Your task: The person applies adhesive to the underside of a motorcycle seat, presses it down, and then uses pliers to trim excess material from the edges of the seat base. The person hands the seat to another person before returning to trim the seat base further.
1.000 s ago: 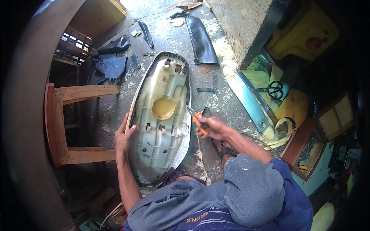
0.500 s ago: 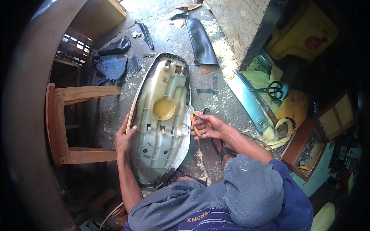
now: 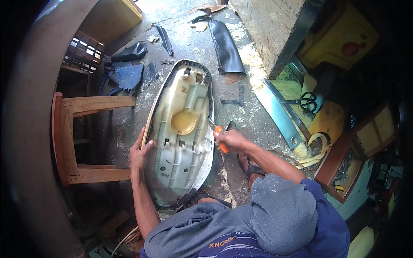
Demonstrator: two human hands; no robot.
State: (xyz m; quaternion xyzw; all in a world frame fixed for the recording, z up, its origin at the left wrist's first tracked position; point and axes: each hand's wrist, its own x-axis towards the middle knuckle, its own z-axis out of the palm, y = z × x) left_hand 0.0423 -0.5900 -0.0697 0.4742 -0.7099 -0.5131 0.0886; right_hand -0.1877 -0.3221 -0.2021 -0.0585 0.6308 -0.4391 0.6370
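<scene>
A motorcycle seat (image 3: 176, 159) lies underside up in front of me, its pale plastic base showing. Black cover material (image 3: 198, 65) is folded over the rim at its far end. My left hand (image 3: 140, 154) grips the seat's left edge, thumb on top and fingers mostly out of sight underneath. Orange-handled pliers (image 3: 221, 145) are in my right hand (image 3: 231, 141), which is closed around the handles. Their metal jaws point up and left at the seat's right edge. Whether they pinch the cover there is too small to tell.
Black cover scraps (image 3: 226, 47) and a blue piece (image 3: 129, 77) lie on the dusty floor beyond the seat. A wooden frame (image 3: 97, 103) stands at left. To the right are scissors (image 3: 307, 102), a long metal strip (image 3: 279, 116) and an open brown box (image 3: 340, 167).
My right fingers have closed from a loose hold around the pliers, and the jaws now point to the seat's edge. My left hand stays in place.
</scene>
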